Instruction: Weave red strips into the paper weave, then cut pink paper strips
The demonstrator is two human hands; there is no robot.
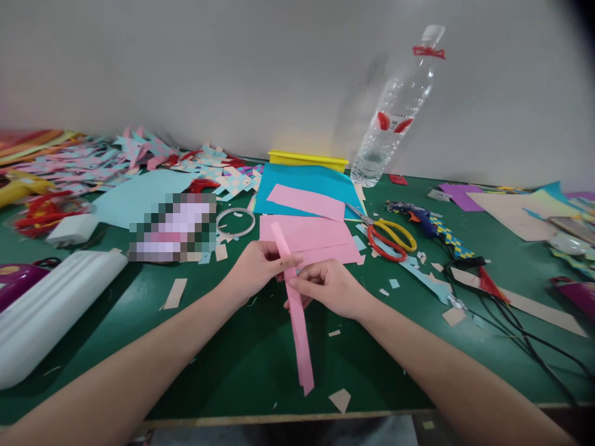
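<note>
A long folded strip of pink paper [301, 341] is pinched between both hands above the green table. My left hand [260, 266] grips it near its upper end, thumb across the front. Just below, my right hand [325, 286] holds the same strip between thumb and fingers; some fingertips are hidden behind it. The strip's lower end hangs toward the table's front edge. Right behind the hands lie pink paper sheets [320, 232] and a smaller pink piece [307, 201], partly over a blue sheet [297, 176].
Scissors [388, 238] with red and yellow handles lie right of the pink sheets. Beyond them is a glue gun [418, 220] with a black cable. A plastic bottle [395, 111] leans against the wall. A tape ring [235, 222], a blurred phone [174, 229] and woven paper strips [69, 164] are left.
</note>
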